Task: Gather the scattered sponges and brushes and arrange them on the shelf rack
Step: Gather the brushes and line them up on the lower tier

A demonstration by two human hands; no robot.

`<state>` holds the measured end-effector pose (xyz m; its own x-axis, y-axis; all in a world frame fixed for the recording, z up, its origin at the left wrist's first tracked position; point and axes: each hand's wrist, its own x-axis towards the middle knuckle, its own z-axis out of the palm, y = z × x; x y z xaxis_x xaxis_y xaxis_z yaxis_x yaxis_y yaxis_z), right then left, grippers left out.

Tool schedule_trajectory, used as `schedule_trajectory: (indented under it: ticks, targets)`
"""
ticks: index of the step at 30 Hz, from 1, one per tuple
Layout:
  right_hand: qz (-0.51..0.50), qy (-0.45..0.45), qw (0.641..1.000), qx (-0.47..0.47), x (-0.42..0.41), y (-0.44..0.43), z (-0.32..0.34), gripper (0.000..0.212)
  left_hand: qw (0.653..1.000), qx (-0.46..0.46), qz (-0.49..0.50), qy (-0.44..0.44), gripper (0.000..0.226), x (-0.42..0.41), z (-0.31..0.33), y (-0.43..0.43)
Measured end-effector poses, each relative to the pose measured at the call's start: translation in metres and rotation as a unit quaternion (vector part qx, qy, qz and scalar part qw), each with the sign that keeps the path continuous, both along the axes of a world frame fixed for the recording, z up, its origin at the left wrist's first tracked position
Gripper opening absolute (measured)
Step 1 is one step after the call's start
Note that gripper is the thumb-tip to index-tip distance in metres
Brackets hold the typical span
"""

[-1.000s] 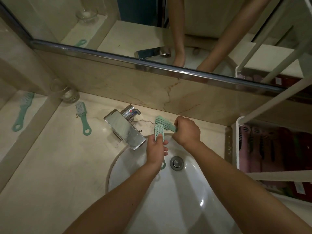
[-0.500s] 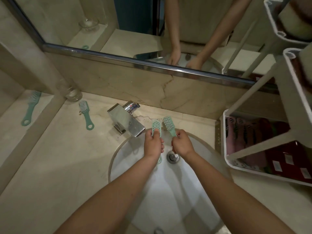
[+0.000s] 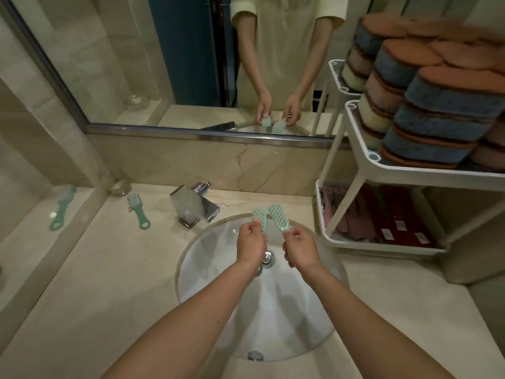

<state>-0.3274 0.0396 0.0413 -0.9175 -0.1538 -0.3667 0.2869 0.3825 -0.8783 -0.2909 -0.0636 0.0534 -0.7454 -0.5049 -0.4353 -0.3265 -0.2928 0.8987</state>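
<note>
Over the white sink basin [image 3: 287,318] I hold two green brushes upright. My left hand [image 3: 251,243] grips the handle of one green brush [image 3: 260,218]. My right hand [image 3: 300,248] pinches the handle of the other green brush [image 3: 278,216], heads side by side. A third green brush [image 3: 138,210] lies on the counter left of the faucet. Its mirror image [image 3: 62,207] shows on the left wall. The white shelf rack [image 3: 410,170] stands at the right, with stacked sponges [image 3: 426,105] on its upper tier and pink and red items [image 3: 382,217] below.
A chrome faucet [image 3: 195,207] sits at the basin's back left. A glass cup [image 3: 119,186] stands in the counter's corner. A large mirror [image 3: 164,64] covers the wall behind. Beige marble counter [image 3: 95,283] extends left of the basin.
Both hands have lifted the two brushes off the basin rim and drawn them back over the drain. The view has tilted up, bringing the rack's sponge tier into sight.
</note>
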Motion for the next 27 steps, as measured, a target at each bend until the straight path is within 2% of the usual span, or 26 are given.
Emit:
schedule_trajectory:
  ticks: [13, 21, 27]
  targets:
    - [-0.05, 0.011, 0.997, -0.052, 0.033, 0.095, 0.037, 0.015, 0.999, -0.032, -0.039, 0.013, 0.027, 0.019, 0.022, 0.089]
    - [-0.067, 0.038, 0.995, -0.06, 0.032, 0.163, 0.045, 0.014, 0.998, -0.013, -0.058, 0.033, 0.025, 0.017, 0.027, 0.158]
    - [-0.09, 0.026, 0.993, -0.076, 0.023, 0.205, 0.045, 0.014, 0.995, -0.005, -0.082, 0.049, 0.019, 0.006, 0.028, 0.199]
